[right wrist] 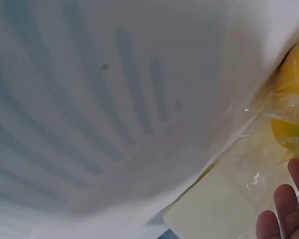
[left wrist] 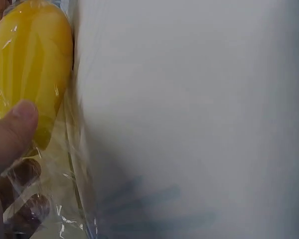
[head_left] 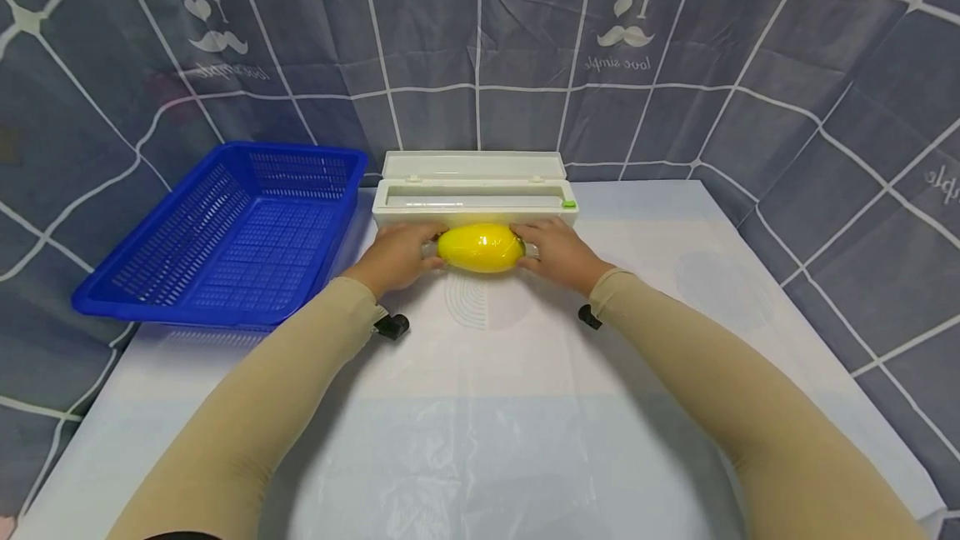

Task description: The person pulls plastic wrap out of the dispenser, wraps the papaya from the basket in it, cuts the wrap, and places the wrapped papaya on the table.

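Gripping its near end, the left hand is pressing a thumb on a yellow oval item in clear film; the right hand, fingers slightly bent, is holding the other end. Just beyond, a white box is standing in the way, its lid tilting back. A blue basket is sitting leftward, and grey cloth is hanging behind.

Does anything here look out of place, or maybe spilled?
Yes, the blue basket juts past the left edge of the table, looking poorly placed. Lettering on the grey curtain reads backwards, also odd. I see no spill.
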The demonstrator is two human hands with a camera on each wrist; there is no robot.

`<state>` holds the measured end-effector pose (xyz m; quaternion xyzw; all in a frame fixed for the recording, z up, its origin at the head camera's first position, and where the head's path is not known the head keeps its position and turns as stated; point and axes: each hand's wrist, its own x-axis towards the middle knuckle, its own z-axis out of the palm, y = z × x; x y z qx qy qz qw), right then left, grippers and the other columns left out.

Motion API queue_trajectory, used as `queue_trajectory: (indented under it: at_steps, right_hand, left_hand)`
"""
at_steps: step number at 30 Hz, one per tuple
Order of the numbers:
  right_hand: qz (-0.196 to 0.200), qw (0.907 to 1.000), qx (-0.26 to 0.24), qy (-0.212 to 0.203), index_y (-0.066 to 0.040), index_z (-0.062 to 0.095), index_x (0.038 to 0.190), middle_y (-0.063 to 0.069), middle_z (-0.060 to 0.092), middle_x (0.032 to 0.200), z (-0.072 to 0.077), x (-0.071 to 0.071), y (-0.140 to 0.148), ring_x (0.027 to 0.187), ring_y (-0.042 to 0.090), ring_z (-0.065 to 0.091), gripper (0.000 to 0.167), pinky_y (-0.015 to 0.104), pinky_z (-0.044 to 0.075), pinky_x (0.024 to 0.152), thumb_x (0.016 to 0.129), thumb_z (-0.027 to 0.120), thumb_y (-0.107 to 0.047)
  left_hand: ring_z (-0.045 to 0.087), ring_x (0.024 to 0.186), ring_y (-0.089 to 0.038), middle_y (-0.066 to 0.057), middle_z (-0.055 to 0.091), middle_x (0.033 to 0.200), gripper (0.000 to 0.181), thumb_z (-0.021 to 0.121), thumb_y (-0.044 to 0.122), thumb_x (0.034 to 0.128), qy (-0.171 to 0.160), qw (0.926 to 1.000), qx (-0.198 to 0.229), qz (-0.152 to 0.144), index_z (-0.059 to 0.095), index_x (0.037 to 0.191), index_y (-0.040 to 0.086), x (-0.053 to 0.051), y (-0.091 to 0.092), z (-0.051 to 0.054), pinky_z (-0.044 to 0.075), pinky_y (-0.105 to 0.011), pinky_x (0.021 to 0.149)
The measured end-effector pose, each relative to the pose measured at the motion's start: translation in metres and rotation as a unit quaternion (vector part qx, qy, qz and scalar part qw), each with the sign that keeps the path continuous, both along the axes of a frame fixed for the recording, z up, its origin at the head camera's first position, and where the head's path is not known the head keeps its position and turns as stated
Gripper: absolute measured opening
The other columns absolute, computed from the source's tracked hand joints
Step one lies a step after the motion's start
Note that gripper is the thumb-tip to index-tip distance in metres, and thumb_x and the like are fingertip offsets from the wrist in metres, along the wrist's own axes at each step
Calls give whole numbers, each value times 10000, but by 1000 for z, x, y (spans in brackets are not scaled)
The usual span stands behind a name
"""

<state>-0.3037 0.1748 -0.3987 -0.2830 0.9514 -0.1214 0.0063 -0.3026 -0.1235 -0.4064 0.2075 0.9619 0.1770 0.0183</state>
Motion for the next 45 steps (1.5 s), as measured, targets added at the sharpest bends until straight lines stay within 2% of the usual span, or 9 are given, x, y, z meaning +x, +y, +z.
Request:
queue_trajectory:
  at_steps: [5, 11, 15, 18, 22, 26, 34, 42, 45]
  right_hand:
    - [-179, 9984, -465, -271, -29, 474, 1561, 149, 584, 1535, -1, -3, 2, 1466, 380, 469, 689, 518, 281, 1287, 982, 762, -263]
    - [-227, 9961, -742, -420, -31, 555, 1495, 128, 637, 1479, -4, -8, 4, 1452, 364, 484, 595, 502, 318, 1272, 983, 760, -255]
    - [-283, 9944, -841, -581, -48, 541, 1515, 121, 626, 1494, -3, -10, 5, 1445, 359, 497, 590, 509, 340, 1259, 999, 737, -255]
    - [-353, 9925, -914, -729, -63, 540, 1520, 120, 623, 1495, -1, -10, 5, 1403, 357, 541, 569, 522, 392, 1224, 1014, 717, -255]
    - [-365, 9927, -862, -758, -67, 555, 1506, 126, 635, 1480, 0, -11, 5, 1370, 359, 575, 529, 531, 433, 1190, 1029, 695, -248]
    - [-336, 9941, -755, -696, -65, 562, 1500, 122, 648, 1467, -1, -13, 5, 1385, 355, 571, 527, 523, 425, 1199, 1027, 698, -255]
    - [-426, 9919, -865, -822, -95, 550, 1526, 110, 635, 1489, -1, -14, 5, 1365, 361, 591, 529, 529, 448, 1181, 1043, 674, -272]
    - [-491, 9907, -821, -964, -120, 536, 1539, 99, 624, 1504, -1, -15, 4, 1371, 361, 586, 533, 532, 446, 1182, 1047, 668, -275]
    - [-496, 9906, -827, -971, -126, 536, 1540, 96, 623, 1506, -2, -15, 4, 1391, 358, 573, 533, 537, 437, 1190, 1046, 667, -278]
  left_hand:
    - [436, 1511, -358, -63, 540, 1594, 784, 853, 401, 886, -85, 9999, -18, -91, 511, 1560, 195, -3, -1, -2, 247, -606, 1229]
    - [423, 1526, -357, -94, 531, 1597, 665, 762, 337, 974, 36, 9996, -250, -85, 511, 1564, 163, -4, 0, 0, 267, -626, 1230]
    - [407, 1536, -354, -95, 518, 1608, 631, 709, 344, 1013, -101, 9995, -294, -58, 495, 1575, 153, -5, 2, 2, 256, -619, 1240]
    - [452, 1503, -352, -95, 563, 1565, 615, 690, 331, 1028, -207, 9997, -127, 6, 483, 1579, 152, -5, 2, 2, 262, -601, 1231]
    - [553, 1411, -327, -75, 659, 1445, 593, 709, 300, 1019, -298, 9993, 193, 120, 496, 1555, 159, -5, 2, 3, 279, -573, 1191]
    - [588, 1371, -312, -56, 691, 1395, 561, 739, 285, 998, -299, 9990, 301, 126, 543, 1509, 159, -5, 1, 2, 274, -570, 1171]
    - [533, 1437, -351, -67, 643, 1482, 580, 710, 323, 1016, -443, 9988, 200, 113, 533, 1540, 147, -7, 0, 1, 250, -583, 1185]
    - [534, 1405, -358, -64, 646, 1468, 564, 687, 324, 1031, -520, 9985, 119, 96, 525, 1549, 170, -6, 0, 0, 283, -572, 1100]
    - [514, 1429, -362, -67, 615, 1509, 587, 687, 335, 1030, -506, 9987, 40, 82, 506, 1567, 184, -5, 0, 0, 274, -583, 1111]
